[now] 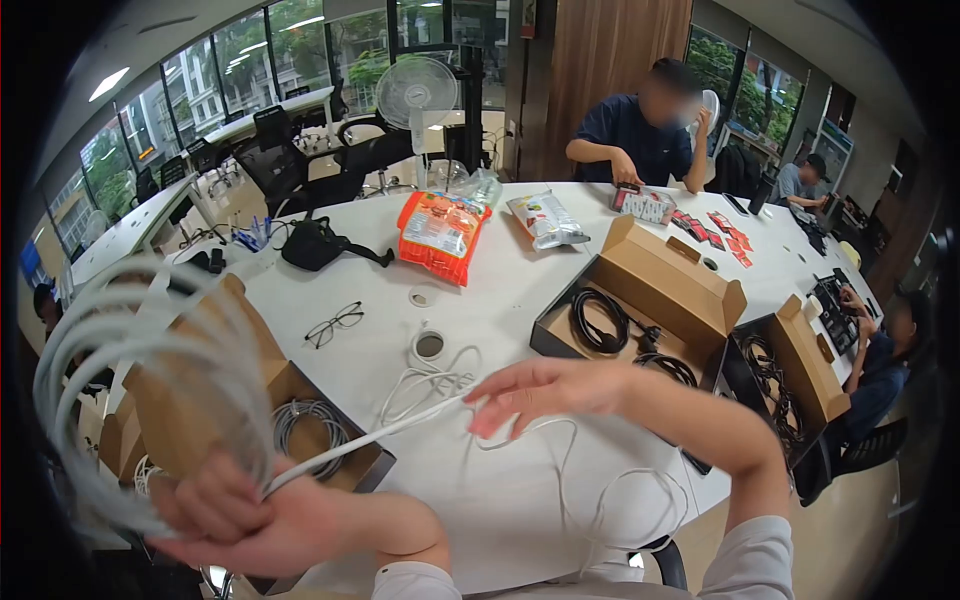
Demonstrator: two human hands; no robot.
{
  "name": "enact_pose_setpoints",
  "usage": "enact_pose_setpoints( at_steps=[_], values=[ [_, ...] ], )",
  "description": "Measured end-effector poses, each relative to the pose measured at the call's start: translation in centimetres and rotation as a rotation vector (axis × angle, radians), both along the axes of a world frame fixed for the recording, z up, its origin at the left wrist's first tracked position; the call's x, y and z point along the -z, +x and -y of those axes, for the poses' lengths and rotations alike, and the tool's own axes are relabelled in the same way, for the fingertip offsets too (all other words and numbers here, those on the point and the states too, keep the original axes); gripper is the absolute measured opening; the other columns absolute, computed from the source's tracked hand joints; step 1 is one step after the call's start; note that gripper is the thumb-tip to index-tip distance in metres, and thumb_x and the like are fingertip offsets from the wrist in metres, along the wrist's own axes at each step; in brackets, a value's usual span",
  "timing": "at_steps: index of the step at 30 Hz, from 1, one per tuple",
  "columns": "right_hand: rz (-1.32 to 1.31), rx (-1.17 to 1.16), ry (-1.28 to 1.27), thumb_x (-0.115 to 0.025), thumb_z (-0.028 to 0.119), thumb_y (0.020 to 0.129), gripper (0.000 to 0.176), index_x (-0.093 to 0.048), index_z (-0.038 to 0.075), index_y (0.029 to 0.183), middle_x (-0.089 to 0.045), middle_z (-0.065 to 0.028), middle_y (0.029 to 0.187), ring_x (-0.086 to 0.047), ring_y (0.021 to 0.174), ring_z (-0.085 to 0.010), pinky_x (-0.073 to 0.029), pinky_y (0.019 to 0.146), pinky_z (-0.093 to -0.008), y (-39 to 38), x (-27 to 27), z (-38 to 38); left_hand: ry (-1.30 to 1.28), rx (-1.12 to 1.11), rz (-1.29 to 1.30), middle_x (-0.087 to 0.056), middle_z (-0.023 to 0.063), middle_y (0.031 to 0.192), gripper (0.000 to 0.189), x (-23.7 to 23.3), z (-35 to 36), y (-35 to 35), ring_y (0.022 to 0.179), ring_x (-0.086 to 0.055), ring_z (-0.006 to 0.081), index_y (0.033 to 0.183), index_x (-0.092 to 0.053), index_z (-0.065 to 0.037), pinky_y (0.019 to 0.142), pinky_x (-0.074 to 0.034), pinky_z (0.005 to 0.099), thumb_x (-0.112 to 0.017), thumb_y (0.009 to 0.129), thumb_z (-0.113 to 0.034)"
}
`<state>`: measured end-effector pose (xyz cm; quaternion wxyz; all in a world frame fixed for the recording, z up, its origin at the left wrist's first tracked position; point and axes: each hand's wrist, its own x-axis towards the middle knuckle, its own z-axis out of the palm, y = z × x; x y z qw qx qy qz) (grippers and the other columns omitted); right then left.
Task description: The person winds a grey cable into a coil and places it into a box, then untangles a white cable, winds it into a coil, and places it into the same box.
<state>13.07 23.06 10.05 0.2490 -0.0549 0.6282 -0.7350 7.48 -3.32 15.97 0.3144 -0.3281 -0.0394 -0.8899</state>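
Observation:
My left hand (pixel 240 515) is closed around a looped coil of white cable (pixel 150 345), which is blurred by motion. From that hand a straight length of the cable runs taut across to my right hand (pixel 545 390), whose fingers close on it. More of the same pale cable lies in loose loops on the table (pixel 480 520), below and beyond my right hand. Near my left hand an open cardboard box (pixel 340 450) holds a coiled grey cable (pixel 310 437), partly hidden by the coil and my arm.
A box with black cables (pixel 630 300) stands right of centre, beside another open cable box (pixel 790 370). A roll of tape (pixel 428 345), glasses (pixel 334 324), a black bag (pixel 322 245) and snack packets (pixel 440 237) lie beyond. A person (pixel 640 135) sits opposite; another (pixel 880 350) sits right.

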Motion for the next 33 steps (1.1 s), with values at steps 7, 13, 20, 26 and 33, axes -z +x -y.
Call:
enact_pose_setpoints(
  at_steps=[7,13,20,26,33],
  values=[
    [-0.182,0.537,-0.68,-0.043,0.036,0.1,0.036,-0.054,0.003,0.108,-0.065,-0.0053,0.087,-0.062,0.081,-0.0131,-0.05,0.078,-0.028,-3.2,-3.1,1.3,-0.186,0.221,0.149,-0.016,-0.0072,0.045,0.039,-0.5,-4.5,-1.5,0.037,-0.011,0.0044,0.072,-0.033,-0.015,0.044,-0.019,0.0224,-0.035,0.102,-0.041],
    [-0.474,0.791,-0.22,-0.041,0.024,0.1,0.022,-0.054,0.007,0.096,-0.039,0.0042,0.056,-0.036,0.055,-0.0078,-0.035,0.058,-0.0255,-4.4,-7.8,1.1,-0.266,0.699,0.215,-0.017,-0.0062,0.043,0.041,-0.6,-6.3,-2.3,0.037,-0.01,0.0072,0.071,-0.032,-0.017,0.044,-0.018,0.0245,-0.033,0.101,-0.046],
    [-0.851,0.764,0.259,-0.037,0.026,0.102,0.033,-0.054,0.004,0.119,-0.048,0.0015,0.074,-0.045,0.068,-0.0058,-0.038,0.065,-0.0205,-3.1,-10.8,-0.3,-0.444,1.16,0.269,-0.018,-0.0065,0.043,0.037,0.0,-7.5,-3.9,0.034,-0.012,0.0069,0.074,-0.037,-0.017,0.043,-0.021,0.0252,-0.038,0.101,-0.043],
    [-0.852,0.546,0.069,-0.036,0.026,0.103,0.039,-0.045,0.006,0.135,-0.057,-0.0103,0.122,-0.059,0.102,-0.0132,-0.048,0.091,-0.0265,-1.4,-11.8,-0.2,-0.748,1.284,0.303,-0.016,-0.009,0.042,0.044,0.5,-10.4,-5.4,0.035,-0.01,0.0054,0.069,-0.035,-0.019,0.04,-0.016,0.024,-0.033,0.1,-0.05],
    [-0.694,0.482,0.315,-0.055,0.036,0.095,0.071,-0.019,0.003,0.147,-0.061,-0.0124,0.105,-0.063,0.073,-0.0117,-0.053,0.065,-0.026,1.0,-11.8,-0.1,-0.924,1.097,0.313,-0.016,-0.009,0.043,0.046,0.8,-11.2,-5.5,0.035,-0.01,0.0054,0.069,-0.036,-0.018,0.04,-0.015,0.024,-0.033,0.099,-0.053]
  ],
)
